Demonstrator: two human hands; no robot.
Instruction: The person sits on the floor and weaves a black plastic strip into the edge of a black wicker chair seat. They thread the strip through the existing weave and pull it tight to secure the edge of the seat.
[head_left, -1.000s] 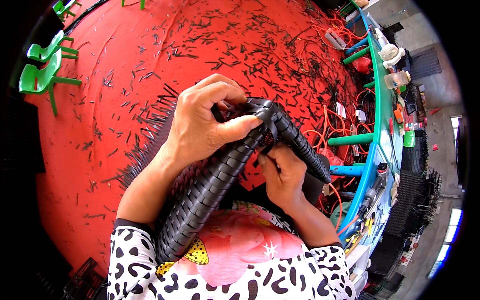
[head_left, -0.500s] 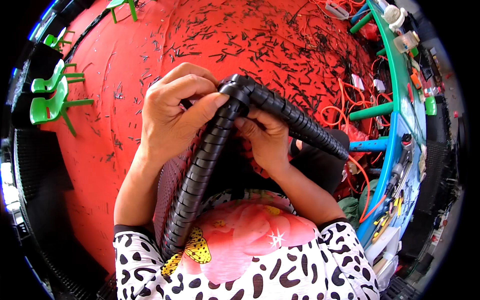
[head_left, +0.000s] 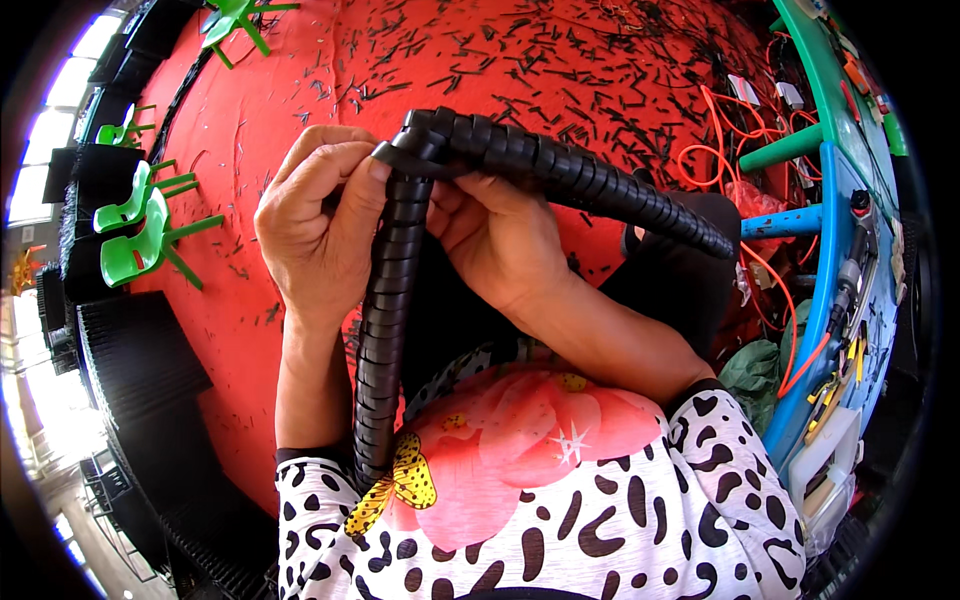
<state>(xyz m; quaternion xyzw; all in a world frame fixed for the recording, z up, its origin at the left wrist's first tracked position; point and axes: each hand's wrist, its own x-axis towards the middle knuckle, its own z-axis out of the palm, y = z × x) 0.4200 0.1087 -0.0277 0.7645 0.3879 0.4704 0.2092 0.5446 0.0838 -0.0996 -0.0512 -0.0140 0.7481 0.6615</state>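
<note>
where the view begins, closest in, lies the person's lap in a top (head_left: 560, 500) patterned with black spots on white, a big pink flower and a yellow butterfly. out of that lap rises a black ribbed tube (head_left: 385, 300), built of many short overlapping segments like a chain of rings, dull and dark with a faint sheen on each ridge. its lower end rests against the top near the butterfly; from there it climbs almost straight up between the two forearms, bends sharply at the top, and runs off to the right and downward, ending over a dark-clothed knee (head_left: 680, 260).

at the bend both hands meet. the left hand (head_left: 315, 225) is curled around the upright part, fingertips pressed on the tube's corner where a flat end piece juts out. the right hand (head_left: 495, 240) grips from the other side, under the bend, thumb and fingers closed on the tube.

beyond the hands spreads a red floor (head_left: 260, 330), strewn with countless small black scraps. toward its left edge stand small green plastic chairs (head_left: 135, 235) beside stacks of black material (head_left: 130, 380). along the right edge run orange wires (head_left: 715, 125) and a blue-and-green tabletop (head_left: 830, 260) crowded with small tools.
</note>
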